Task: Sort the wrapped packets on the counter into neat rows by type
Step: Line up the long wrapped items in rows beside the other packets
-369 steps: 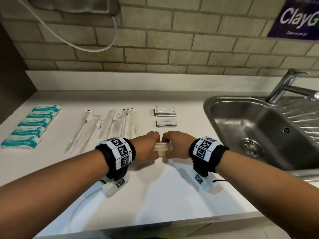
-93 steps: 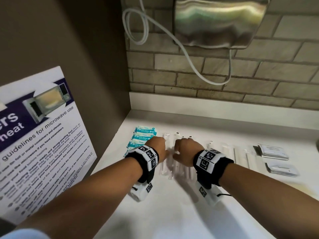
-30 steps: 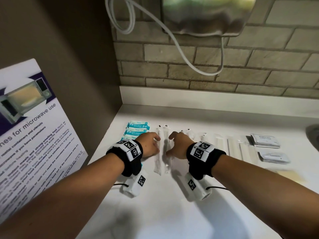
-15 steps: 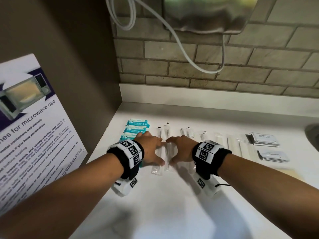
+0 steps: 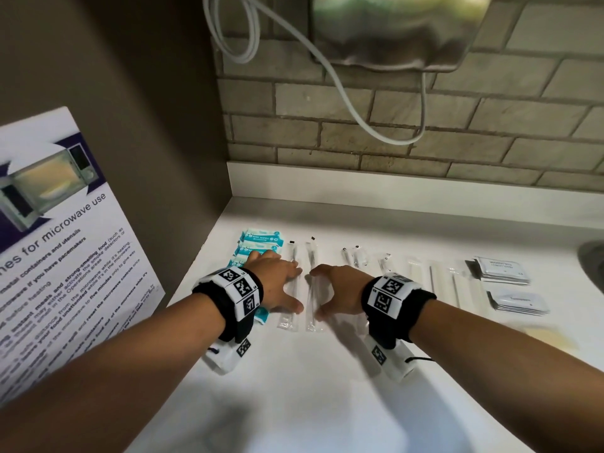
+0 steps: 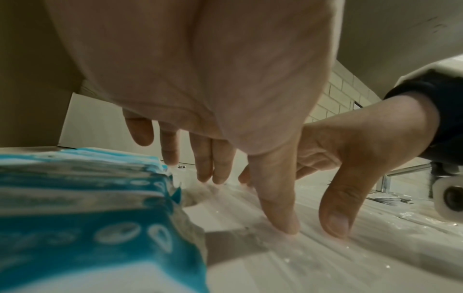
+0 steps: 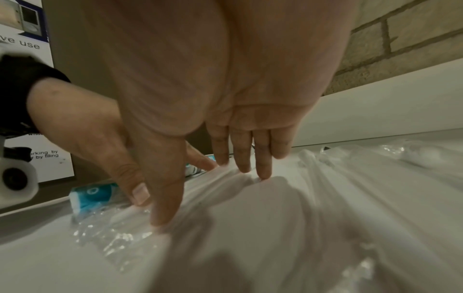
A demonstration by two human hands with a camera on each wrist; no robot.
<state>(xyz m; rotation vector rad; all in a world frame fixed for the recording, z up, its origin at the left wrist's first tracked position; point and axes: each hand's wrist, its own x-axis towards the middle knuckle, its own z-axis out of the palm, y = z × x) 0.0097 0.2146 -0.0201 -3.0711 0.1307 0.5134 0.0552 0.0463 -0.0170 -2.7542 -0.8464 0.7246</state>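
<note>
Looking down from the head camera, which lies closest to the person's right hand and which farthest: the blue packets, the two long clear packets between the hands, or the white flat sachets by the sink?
From the right hand:
1. Two long clear packets, just to its left; the fingertips touch them.
2. Blue packets, further left, beyond the left hand.
3. White flat sachets, far off to the right.

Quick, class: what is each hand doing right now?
Left hand: open, fingertips pressing a long clear packet.
Right hand: open, fingertips pressing the neighbouring clear packet.
</note>
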